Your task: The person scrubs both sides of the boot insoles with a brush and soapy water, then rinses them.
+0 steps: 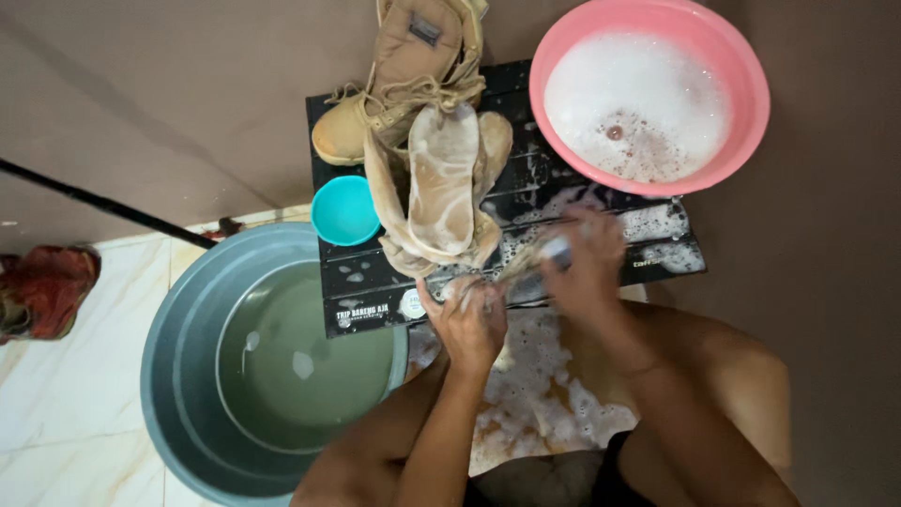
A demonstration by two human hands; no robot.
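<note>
Low in the middle of the frame, the left hand (pixel 469 324) is curled shut around something small and sudsy at the near edge of the black slatted table (pixel 601 221); it looks like a bootlace or a strip of cloth, though the foam hides which. The right hand (pixel 587 258), just to the right, is closed round a scrub brush (pixel 549 255), blurred with motion, its bristles set against whatever the left hand pinches.

Straight above the hands lies a tan boot (pixel 441 183), sole up, soaked and lathered. I'd judge it heavy with water, limp in the upper, stiff only at the sole, and slick all over; the heel or the sole edge looks like the surest hold. A second tan boot (pixel 399 80) sits behind it at top centre, looking drier.

The tabletop is wet and patched with foam. A small teal cup (pixel 344 210) sits at its left edge, a pink basin (pixel 649 94) of suds at upper right. Lower left, a big grey tub (pixel 253 366) of clear water stands on pale marble-look tile, with red footwear (pixel 42 291) at the far left. Suds have pooled on the floor between the knees.
</note>
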